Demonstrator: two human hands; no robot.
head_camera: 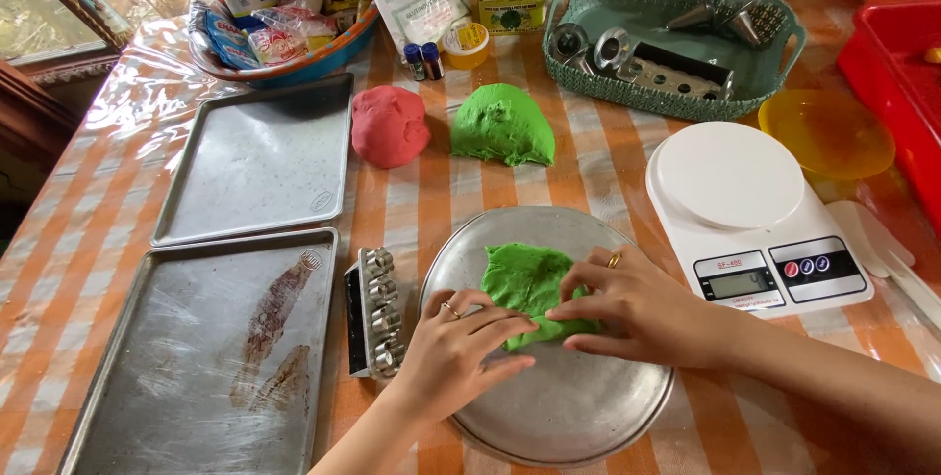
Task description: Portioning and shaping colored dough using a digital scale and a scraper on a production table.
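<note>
A flattened piece of green dough (524, 277) lies on a round metal plate (578, 406) in front of me. My left hand (456, 350) presses its near edge with fingers curled over it. My right hand (637, 306) rests on the dough's right side, fingertips pinching the edge. Both hands wear a ring. Farther back on the striped cloth sit a larger lump of green dough (502, 125) and a ball of red dough (389, 125).
Two metal baking trays (260, 156) (196, 367) lie at left. A metal cutter block (375, 311) sits beside the plate. A white kitchen scale (750, 215) stands at right, a yellow bowl (826, 132) behind it. A green basket (676, 44) holds metal parts.
</note>
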